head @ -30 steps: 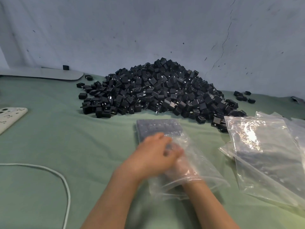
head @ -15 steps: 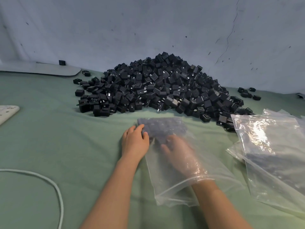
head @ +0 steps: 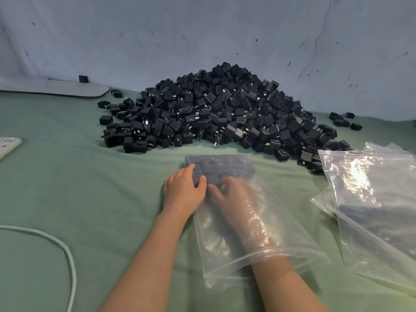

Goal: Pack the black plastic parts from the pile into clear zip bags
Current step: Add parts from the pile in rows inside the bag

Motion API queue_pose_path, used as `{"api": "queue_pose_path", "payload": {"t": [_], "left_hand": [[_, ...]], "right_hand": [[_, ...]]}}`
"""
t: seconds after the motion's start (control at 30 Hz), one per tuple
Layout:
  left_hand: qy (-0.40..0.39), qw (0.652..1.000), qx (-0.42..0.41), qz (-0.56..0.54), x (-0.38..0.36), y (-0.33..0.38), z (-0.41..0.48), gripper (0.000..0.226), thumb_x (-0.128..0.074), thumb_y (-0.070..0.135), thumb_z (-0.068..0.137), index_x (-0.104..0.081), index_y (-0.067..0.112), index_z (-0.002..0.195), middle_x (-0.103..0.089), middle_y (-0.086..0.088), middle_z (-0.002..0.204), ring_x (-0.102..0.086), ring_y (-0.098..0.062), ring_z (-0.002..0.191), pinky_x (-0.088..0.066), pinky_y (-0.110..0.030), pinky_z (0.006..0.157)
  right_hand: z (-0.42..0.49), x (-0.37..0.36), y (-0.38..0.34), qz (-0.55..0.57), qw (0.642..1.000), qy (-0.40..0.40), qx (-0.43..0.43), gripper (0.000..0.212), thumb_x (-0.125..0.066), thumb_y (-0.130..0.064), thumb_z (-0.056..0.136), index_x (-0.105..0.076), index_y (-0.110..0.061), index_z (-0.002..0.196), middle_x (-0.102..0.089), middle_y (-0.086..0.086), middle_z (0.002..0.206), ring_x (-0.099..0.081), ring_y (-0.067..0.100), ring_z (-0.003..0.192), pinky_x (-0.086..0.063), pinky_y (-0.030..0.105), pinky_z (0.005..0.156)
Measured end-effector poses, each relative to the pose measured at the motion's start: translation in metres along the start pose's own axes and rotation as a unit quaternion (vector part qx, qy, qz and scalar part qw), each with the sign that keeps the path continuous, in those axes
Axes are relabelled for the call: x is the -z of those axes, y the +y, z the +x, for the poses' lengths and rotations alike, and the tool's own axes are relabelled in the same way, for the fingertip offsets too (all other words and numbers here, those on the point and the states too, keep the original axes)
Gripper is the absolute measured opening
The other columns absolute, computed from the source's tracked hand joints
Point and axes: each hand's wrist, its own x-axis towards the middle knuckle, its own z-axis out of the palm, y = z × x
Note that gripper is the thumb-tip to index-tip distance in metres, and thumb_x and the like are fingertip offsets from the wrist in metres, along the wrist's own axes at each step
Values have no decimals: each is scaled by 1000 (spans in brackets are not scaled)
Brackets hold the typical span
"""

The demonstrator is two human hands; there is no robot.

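Wall: a stained, cracked grey-white wall (head: 202, 30) is seen behind everything.
Worktop: a green cloth-covered worktop (head: 67, 188) is spread under all the things.
Pile: a large heap of small black plastic cube-shaped parts (head: 225, 109) is banked against the wall, beyond the hands; a few strays are scattered at both ends.
Spare bags: a loose stack of clear zip bags (head: 371, 199) is laid to the right, its far corner touching the heap.
Bag in use: one clear plastic zip bag (head: 216, 244) is laid flat in the middle, mouth toward the person; a tight flat block of black parts (head: 225, 165) is packed at its closed far end.
Right hand (head: 236, 197): it is pushed inside the bag up to the wrist; its fingers are stretched forward, tips against the packed block.
Left hand (head: 183, 192): it is kept outside the bag; its fingers (head: 190, 168) and thumb are curled round the block's left edge, through the plastic.
Cable: a white cable (head: 68, 255) is looped at lower left.
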Motion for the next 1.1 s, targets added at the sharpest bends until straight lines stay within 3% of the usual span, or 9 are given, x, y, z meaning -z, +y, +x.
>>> {"api": "queue_pose_path", "payload": {"t": [0.13,0.3,0.47,0.53,0.6,0.7,0.77,0.9,1.1], "left_hand": [[-2,1000,2,1,-1,3,-2,53,-43,34,96,-35,13,144,-41,-5,146,-36,-23,135,-24,-33,111],[-10,1000,21,-4,0,7,-5,56,-42,33,97,-28,9,146,-41,-10,147,-34,-26,135,-24,-35,112],[-23,999,43,0,2,10,-6,46,-42,32,97,-39,4,134,-51,-15,134,-43,-31,125,-30,-40,107],[-24,999,46,7,2,11,-7,43,-41,32,97,-42,3,128,-53,-16,130,-43,-32,124,-30,-40,106],[-31,998,43,26,1,12,-7,48,-36,32,98,-37,0,134,-47,-16,137,-38,-30,129,-25,-40,109],[-48,997,39,55,-1,11,-7,58,-29,33,101,-18,-1,146,-32,-15,150,-25,-26,140,-15,-39,115],[-54,996,37,60,-2,11,-7,59,-27,32,101,-12,-1,148,-27,-14,153,-21,-25,142,-12,-38,116],[-56,996,38,58,-2,11,-8,60,-26,32,102,-7,0,149,-25,-14,154,-18,-24,143,-9,-38,117],[-52,996,30,60,-3,10,-8,59,-26,33,101,-7,6,150,-25,-11,154,-19,-23,143,-9,-39,117]], "right_hand": [[2,-5,0,36,999,-9,-3,35,-54,-54,83,-59,-21,94,-61,-3,90,-57,17,85,-47,32,77],[2,-10,5,75,997,-9,22,26,-57,-50,81,-48,-29,69,-49,-10,66,-47,9,62,-29,21,54],[4,-20,7,160,987,-22,20,21,-52,-48,74,-46,-31,66,-52,-6,68,-51,16,66,-41,31,63],[4,-23,10,149,988,-21,16,21,-55,-47,77,-54,-26,74,-58,-3,76,-55,17,71,-45,34,67],[6,-23,14,104,994,-9,18,22,-57,-47,81,-62,-26,84,-61,-6,80,-58,12,73,-46,27,65],[7,-18,14,63,998,-3,31,23,-57,-48,84,-63,-27,90,-56,-12,79,-50,5,71,-29,17,57],[6,-18,14,63,997,1,33,21,-57,-48,84,-62,-28,90,-56,-13,81,-49,5,75,-27,14,58],[5,-21,13,103,994,-3,32,15,-59,-44,83,-54,-30,86,-54,-9,82,-49,11,80,-37,28,72],[6,-16,10,65,997,-10,50,22,-59,-41,84,-46,-30,70,-51,-8,69,-53,17,72,-40,29,67]]}}
